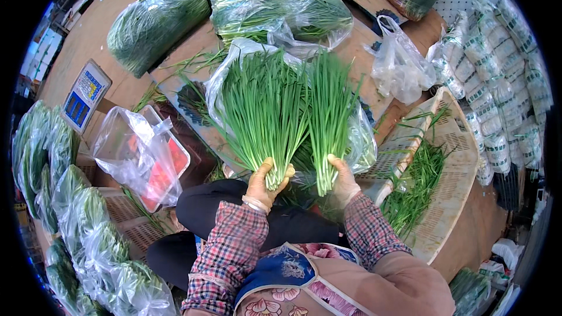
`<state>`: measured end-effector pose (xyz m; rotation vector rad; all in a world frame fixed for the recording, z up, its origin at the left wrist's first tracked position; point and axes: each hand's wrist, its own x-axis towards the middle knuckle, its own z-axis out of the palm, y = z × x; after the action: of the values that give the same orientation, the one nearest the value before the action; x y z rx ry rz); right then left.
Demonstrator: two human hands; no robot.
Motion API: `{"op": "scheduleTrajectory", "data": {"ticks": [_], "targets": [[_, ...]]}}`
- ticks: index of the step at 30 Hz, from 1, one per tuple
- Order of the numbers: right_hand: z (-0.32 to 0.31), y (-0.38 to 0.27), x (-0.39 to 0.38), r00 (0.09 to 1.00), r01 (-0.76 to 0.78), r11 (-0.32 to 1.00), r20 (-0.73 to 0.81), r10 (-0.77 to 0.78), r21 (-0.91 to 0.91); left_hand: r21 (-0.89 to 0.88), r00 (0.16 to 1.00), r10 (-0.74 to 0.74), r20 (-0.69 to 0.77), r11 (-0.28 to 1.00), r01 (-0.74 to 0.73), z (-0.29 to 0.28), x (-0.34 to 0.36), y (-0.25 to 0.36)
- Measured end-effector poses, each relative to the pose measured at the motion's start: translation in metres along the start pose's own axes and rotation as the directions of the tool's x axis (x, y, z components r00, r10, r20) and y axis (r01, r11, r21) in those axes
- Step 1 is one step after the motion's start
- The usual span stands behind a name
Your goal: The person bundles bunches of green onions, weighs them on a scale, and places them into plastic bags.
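My left hand (267,180), in a thin pale glove, is closed around the white stem ends of a wide bunch of garlic chives (263,105). A narrower bunch of garlic chives (331,117) is gripped at its stems by my right hand (344,182), gloved the same way. Both bunches point away from me, side by side, their leaf tips fanned out. Beneath them lies an opened clear plastic bag (364,143), with more green leaves partly hidden under the bunches.
Large bagged bundles of greens (281,11) lie at the far side. At left are a digital scale display (86,96), a plastic-draped tray (140,158) and bagged greens (96,228). A plastic crate (451,181) with loose leaves stands right, below a white plastic bag (401,61).
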<state>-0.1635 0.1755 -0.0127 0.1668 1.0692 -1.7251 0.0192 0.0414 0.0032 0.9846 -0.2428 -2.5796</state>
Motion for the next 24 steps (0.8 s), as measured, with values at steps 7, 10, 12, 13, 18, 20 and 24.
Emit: {"op": "scheduleTrajectory", "data": {"ticks": [7, 10, 12, 13, 18, 20, 24], "targets": [[-0.028, -0.019, -0.005, 0.948, -0.034, 0.584, -0.211, -0.238, -0.811, -0.075, 0.995, -0.086, 0.047, 0.993, 0.090, 0.002, 0.004, 0.000], [0.012, -0.047, -0.033, 0.922, 0.059, -0.049, 0.074, -0.380, -0.997, 0.025, 0.999, -0.032, -0.007, 0.999, 0.032, 0.005, -0.003, 0.002], [0.037, -0.061, -0.047, 0.889, 0.302, 0.215, 0.193, -0.414, -0.929, 0.042, 0.999, -0.038, -0.025, 0.998, 0.039, 0.007, -0.005, 0.001], [0.056, -0.066, -0.049, 0.925, 0.323, 0.305, 0.230, -0.303, -0.896, 0.078, 0.999, 0.010, -0.034, 0.997, -0.007, 0.006, -0.007, 0.001], [0.106, -0.007, -0.014, 0.967, -0.145, 0.537, -0.005, 0.254, -0.831, 0.172, 0.963, 0.269, -0.010, 0.949, -0.263, 0.000, -0.002, -0.011], [0.061, 0.042, 0.029, 0.985, -0.093, 0.782, 0.057, 0.162, -0.617, 0.103, 0.963, 0.268, -0.026, 0.959, -0.265, 0.015, -0.002, -0.016], [0.047, 0.059, 0.044, 0.997, -0.050, 0.896, 0.036, 0.073, -0.441, -0.003, 0.972, 0.189, -0.142, 0.981, -0.192, 0.008, -0.010, -0.007]]}}
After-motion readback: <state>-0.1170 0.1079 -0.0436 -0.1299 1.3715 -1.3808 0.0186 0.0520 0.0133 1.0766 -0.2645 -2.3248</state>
